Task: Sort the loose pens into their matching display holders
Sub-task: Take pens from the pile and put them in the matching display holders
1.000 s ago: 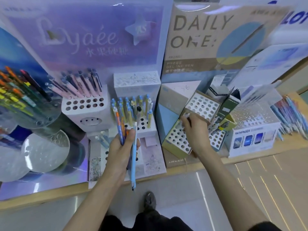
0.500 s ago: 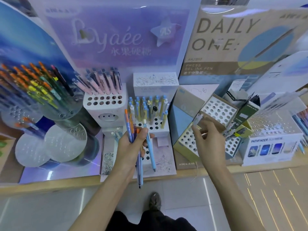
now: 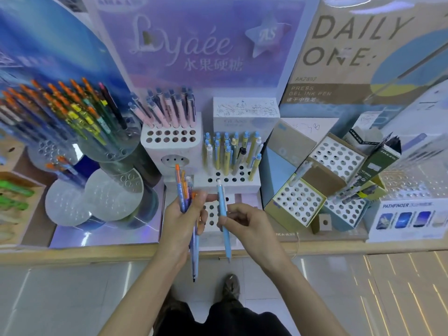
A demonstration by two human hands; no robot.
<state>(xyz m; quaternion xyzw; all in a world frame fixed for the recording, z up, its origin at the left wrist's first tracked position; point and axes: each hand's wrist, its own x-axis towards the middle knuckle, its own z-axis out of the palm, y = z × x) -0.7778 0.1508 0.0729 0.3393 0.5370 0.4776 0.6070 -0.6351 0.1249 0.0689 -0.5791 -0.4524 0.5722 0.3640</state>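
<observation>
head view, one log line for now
left grip: holds orange-and-blue pen bundle | right grip: pinches light blue plastic pen | pen not slotted

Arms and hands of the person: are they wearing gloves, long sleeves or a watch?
No gloves. The left hand and the right hand are both bare, and no ring shows on either. The left forearm and the right forearm are bare down to the bottom edge of the picture, so no sleeve is in view. Neither wrist has a watch or a bracelet.
</observation>
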